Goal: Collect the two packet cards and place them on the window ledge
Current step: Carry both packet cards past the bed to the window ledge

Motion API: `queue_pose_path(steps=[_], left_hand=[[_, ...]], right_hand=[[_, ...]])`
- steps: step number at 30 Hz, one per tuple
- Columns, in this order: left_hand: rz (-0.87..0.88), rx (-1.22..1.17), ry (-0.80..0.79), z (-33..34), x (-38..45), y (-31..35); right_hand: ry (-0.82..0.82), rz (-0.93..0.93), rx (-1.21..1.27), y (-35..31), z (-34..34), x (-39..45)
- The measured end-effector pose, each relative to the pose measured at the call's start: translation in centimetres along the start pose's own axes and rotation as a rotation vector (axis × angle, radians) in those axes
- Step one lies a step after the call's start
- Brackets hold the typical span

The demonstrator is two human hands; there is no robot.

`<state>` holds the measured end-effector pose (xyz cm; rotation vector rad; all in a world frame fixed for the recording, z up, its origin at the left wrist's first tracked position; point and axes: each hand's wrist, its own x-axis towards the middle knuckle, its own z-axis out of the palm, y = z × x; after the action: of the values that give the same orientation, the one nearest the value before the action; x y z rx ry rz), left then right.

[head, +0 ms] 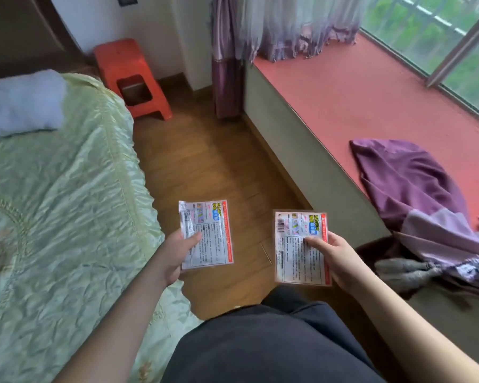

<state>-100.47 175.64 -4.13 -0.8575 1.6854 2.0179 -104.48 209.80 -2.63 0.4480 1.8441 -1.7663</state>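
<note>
I hold two packet cards over the wooden floor, one in each hand. My left hand point(174, 252) grips the left packet card point(209, 230) by its left edge, thumb on the printed face. My right hand point(335, 258) pinches the right packet card point(296, 261) at its right edge. Both cards are white with red borders, small print and a barcode, and both face up. The red window ledge point(357, 100) runs along the right side, above and to the right of both cards.
A purple curtain bundle point(415, 189) lies on the near part of the ledge. Sheer curtains point(288, 26) hang at its far end. A bed with a green cover point(56, 205) is on the left, an orange stool point(130, 76) beyond it.
</note>
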Motion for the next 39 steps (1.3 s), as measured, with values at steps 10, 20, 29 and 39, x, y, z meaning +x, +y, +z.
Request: queue_pose_path(steps=[10, 20, 29, 39], left_hand=[[-0.029, 0.005, 0.079, 1.8, 9.7, 7.2], [0.013, 0.050, 0.092, 6.0, 18.1, 19.2], [-0.052, 0.039, 0.116, 4.5, 25.1, 24.0], [-0.056, 0.070, 0.041, -0.2, 36.7, 33.5]], right_hand=[[-0.115, 0.015, -0.020, -6.9, -1.3, 14.9], [-0.214, 0.000, -0.056, -17.1, -3.0, 26.7], [-0.212, 0.011, -0.032, -22.2, -0.8, 34.3], [-0.152, 0.083, 0.059, -29.9, 5.1, 44.5]])
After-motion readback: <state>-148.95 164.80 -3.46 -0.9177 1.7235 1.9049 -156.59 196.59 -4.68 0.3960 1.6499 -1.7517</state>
